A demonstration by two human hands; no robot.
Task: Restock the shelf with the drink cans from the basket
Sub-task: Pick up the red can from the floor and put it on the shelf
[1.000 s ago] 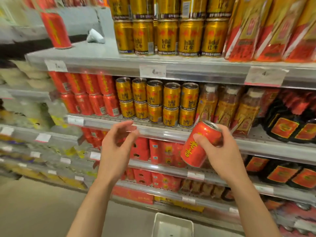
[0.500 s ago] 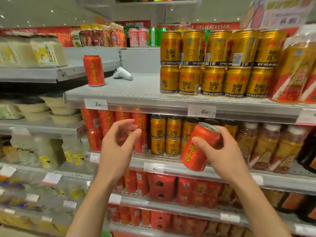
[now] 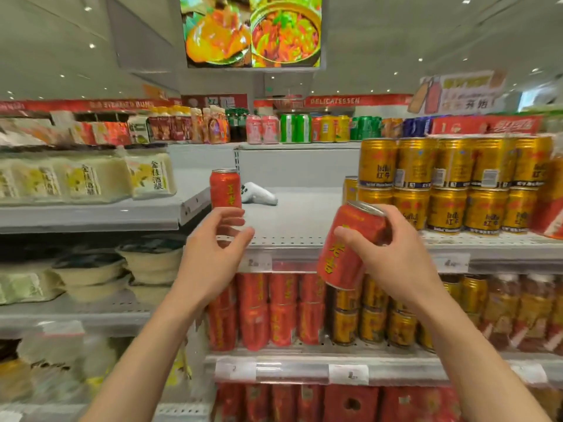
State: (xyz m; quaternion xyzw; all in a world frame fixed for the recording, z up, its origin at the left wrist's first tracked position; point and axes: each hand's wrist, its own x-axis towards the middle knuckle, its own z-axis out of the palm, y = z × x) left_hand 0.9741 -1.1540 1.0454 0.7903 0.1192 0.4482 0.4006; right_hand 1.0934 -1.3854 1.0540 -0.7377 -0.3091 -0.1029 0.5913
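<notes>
My right hand (image 3: 396, 254) grips a red drink can (image 3: 350, 248), tilted with its top to the upper right, in front of the grey upper shelf (image 3: 292, 226). My left hand (image 3: 213, 248) is raised beside it with fingers loosely curled and nothing in it. One red can (image 3: 224, 188) stands upright at the left end of that shelf, just behind my left fingertips. The basket is out of view.
A white handheld device (image 3: 259, 194) lies on the shelf behind the standing can. Stacked gold cans (image 3: 441, 184) fill the shelf's right part. Red cans (image 3: 268, 309) and gold cans line the shelf below. White food packs (image 3: 91, 178) sit on the left unit.
The view has tilted upward, so the shelves sit lower in frame. Both hands rose toward the upper shelf, the right one still holding the red can.
</notes>
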